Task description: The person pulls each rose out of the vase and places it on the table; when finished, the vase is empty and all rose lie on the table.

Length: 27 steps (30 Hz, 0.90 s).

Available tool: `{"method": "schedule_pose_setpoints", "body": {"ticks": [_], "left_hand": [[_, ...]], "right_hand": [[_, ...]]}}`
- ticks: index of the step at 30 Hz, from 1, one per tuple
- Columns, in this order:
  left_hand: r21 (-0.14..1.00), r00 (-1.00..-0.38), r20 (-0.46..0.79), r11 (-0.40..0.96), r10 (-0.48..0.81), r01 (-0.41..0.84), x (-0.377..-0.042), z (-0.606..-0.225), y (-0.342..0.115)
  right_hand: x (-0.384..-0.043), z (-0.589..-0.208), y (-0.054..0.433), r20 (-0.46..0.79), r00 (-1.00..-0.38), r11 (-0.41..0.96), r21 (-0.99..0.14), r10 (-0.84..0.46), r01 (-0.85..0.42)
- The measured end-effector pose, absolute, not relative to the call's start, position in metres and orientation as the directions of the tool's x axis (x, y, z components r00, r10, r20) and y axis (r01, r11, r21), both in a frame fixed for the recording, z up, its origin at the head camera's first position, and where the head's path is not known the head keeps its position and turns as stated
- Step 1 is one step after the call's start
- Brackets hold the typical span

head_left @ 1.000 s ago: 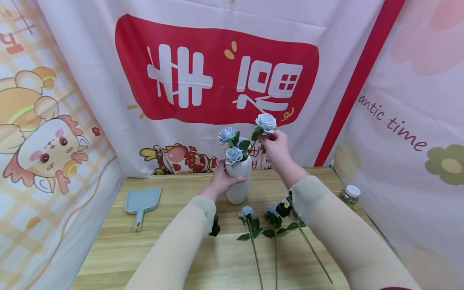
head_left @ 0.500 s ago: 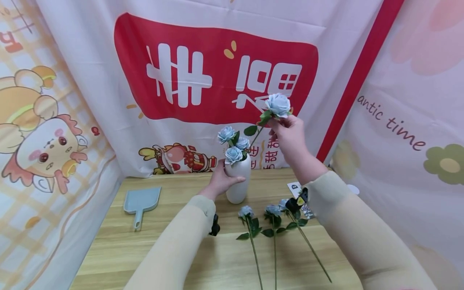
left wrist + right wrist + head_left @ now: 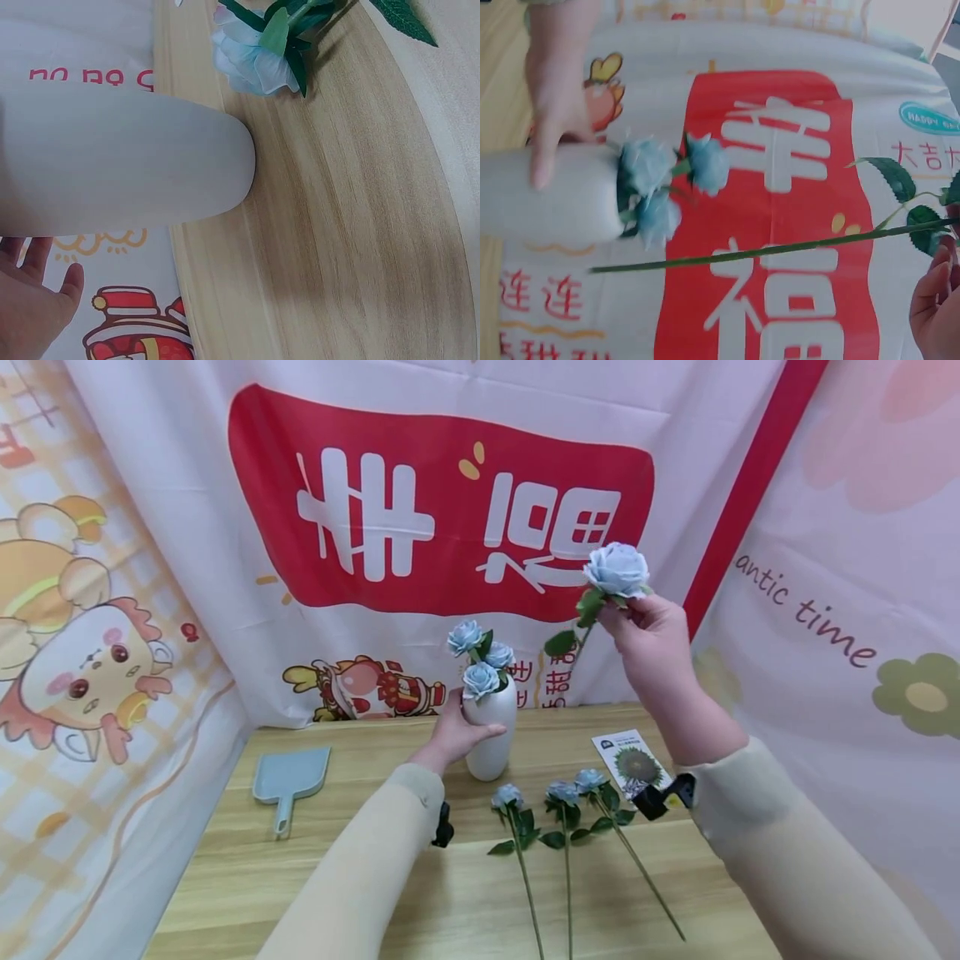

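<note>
Held rose (image 3: 617,570): pale blue, ruffled petals layered into a rounded head, right of centre in the head view, up against the backdrop; its slim green stem carries toothed leaves, and in the right wrist view the bare lower end lies outside the vase mouth.
Right hand (image 3: 654,631): thumb and fingers pinch that stem just under the bloom.
Vase (image 3: 489,745): smooth, white, rounded at the shoulder and narrowing to its foot, upright near the middle of the frame.
Left hand (image 3: 457,731): wrapped around the vase's upper body, thumb laid across the front.
Roses in the vase (image 3: 481,680): three blue heads clustered at the mouth, dark green leaves among them.
Roses on the counter (image 3: 562,793): three, lower centre, heads away from the wearer, long thin stems running toward the bottom edge.
Card (image 3: 628,758): flat, white, printed with a bristly round flower head, right of centre, partly behind a black wrist camera (image 3: 652,802).
Dustpan (image 3: 288,774): grey-blue, shallow, flaring to a straight edge, short handle, left side.
Counter (image 3: 225,893): pale streaked wood grain.
Sleeves (image 3: 787,843): cream, smooth, cuffed.
Backdrop (image 3: 450,510): softly creased white cloth, red wavy-edged panel, blocky white characters.
</note>
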<state>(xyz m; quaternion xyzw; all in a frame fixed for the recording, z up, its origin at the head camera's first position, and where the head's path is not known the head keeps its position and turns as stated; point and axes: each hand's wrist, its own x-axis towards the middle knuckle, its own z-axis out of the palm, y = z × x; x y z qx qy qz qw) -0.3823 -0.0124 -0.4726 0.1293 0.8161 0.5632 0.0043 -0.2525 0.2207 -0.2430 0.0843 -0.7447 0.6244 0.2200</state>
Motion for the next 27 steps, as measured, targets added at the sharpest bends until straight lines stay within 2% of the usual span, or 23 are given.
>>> {"method": "schedule_pose_setpoints", "body": {"ticks": [7, 12, 19, 27], "left_hand": [[0.922, -0.967, 0.143, 0.328, 0.213, 0.208, -0.381, -0.473, -0.014], [0.921, -0.966, 0.147, 0.327, 0.211, 0.212, -0.378, -0.472, -0.015], [0.922, -0.967, 0.144, 0.327, 0.21, 0.208, -0.378, -0.472, -0.014], [0.918, -0.971, 0.136, 0.344, 0.199, 0.199, -0.383, -0.474, -0.012]], "right_hand": [[-0.242, -0.276, 0.263, 0.318, -0.94, 0.488, -0.844, 0.125, -0.221], [-0.234, -0.318, 0.302, 0.221, -0.974, 0.61, -0.778, 0.045, -0.148], [-0.226, -0.395, 0.361, 0.134, -0.99, 0.603, -0.793, 0.032, -0.088], [-0.216, -0.465, 0.404, -0.096, -0.995, 0.645, -0.761, -0.003, 0.072]]}}
